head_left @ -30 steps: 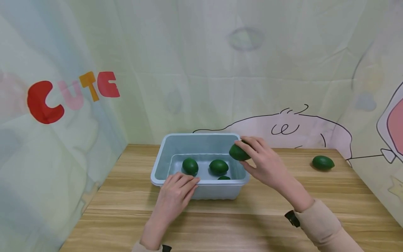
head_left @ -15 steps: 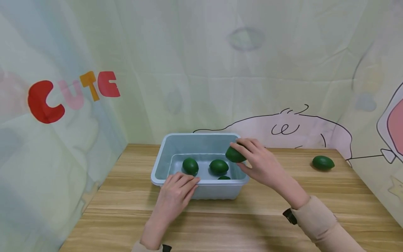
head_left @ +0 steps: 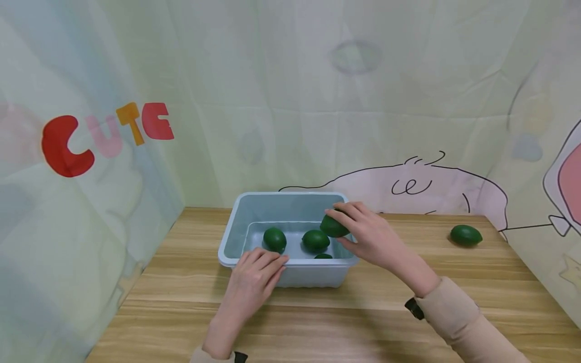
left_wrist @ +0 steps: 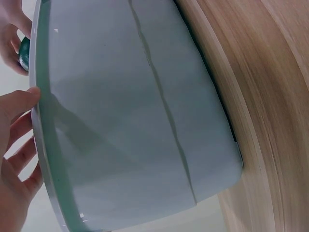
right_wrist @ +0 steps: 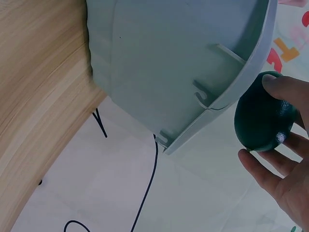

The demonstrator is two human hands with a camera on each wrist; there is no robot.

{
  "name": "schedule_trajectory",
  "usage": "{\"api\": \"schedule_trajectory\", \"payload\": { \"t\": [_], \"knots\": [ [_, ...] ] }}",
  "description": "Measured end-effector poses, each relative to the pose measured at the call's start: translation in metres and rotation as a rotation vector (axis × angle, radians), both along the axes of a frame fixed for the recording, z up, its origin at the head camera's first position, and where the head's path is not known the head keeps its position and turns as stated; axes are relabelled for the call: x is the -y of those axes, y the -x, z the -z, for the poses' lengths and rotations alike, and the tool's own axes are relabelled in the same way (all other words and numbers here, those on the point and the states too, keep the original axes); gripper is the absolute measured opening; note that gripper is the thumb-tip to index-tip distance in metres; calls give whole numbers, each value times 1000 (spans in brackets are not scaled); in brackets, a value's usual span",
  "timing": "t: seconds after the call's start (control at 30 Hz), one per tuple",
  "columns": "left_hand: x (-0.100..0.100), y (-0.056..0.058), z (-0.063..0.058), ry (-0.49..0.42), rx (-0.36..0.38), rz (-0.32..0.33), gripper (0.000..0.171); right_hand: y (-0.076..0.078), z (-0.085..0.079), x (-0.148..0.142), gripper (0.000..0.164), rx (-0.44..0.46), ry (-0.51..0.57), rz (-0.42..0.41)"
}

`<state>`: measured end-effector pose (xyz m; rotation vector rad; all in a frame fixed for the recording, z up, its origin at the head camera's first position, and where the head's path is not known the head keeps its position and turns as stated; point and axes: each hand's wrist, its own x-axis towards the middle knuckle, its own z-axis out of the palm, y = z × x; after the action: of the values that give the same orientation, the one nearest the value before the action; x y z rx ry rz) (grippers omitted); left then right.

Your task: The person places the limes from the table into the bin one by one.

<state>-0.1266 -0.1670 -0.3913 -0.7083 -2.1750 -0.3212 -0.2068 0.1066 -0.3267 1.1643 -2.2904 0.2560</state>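
Observation:
My right hand [head_left: 369, 237] grips a dark green lime [head_left: 333, 225] between thumb and fingers, held over the right side of a light blue plastic basin [head_left: 290, 276]. In the right wrist view, that lime [right_wrist: 263, 113] appears beside the basin's rim [right_wrist: 241, 79]. My left hand [head_left: 254, 277] holds the basin's front rim near its left corner, its fingers laid over the edge. The left wrist view has the thumb [left_wrist: 21, 101] on this rim. Inside the basin lie a left lime [head_left: 274, 239], a middle lime [head_left: 315, 241] and a third lime [head_left: 323, 256], mostly hidden behind the front wall.
Another lime [head_left: 465, 235] lies on the wooden table [head_left: 308, 322] at the far right. Behind the table hangs a printed curtain [head_left: 290, 126], with more fabric along both sides. A dark cord [right_wrist: 152, 174] shows beyond the basin in the right wrist view.
My right hand has moved left and slightly down, taking the lime from the basin's right edge to over its inside. The left hand and the other limes have stayed put.

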Motion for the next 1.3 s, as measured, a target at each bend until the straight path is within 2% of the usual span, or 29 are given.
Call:
{"api": "schedule_trajectory", "payload": {
  "t": [0.2,0.33,1.0,1.3],
  "knots": [
    [1,1,0,-6,-24,13,22,1,2,3,60,80,-34,5],
    [1,1,1,-7,-23,15,22,3,6,3,60,99,-54,13],
    [-1,1,0,-9,-17,20,21,3,13,1,45,52,-6,-9],
    [0,0,-1,-7,-12,12,22,2,13,-3,41,-27,67,-26]
  ]
}}
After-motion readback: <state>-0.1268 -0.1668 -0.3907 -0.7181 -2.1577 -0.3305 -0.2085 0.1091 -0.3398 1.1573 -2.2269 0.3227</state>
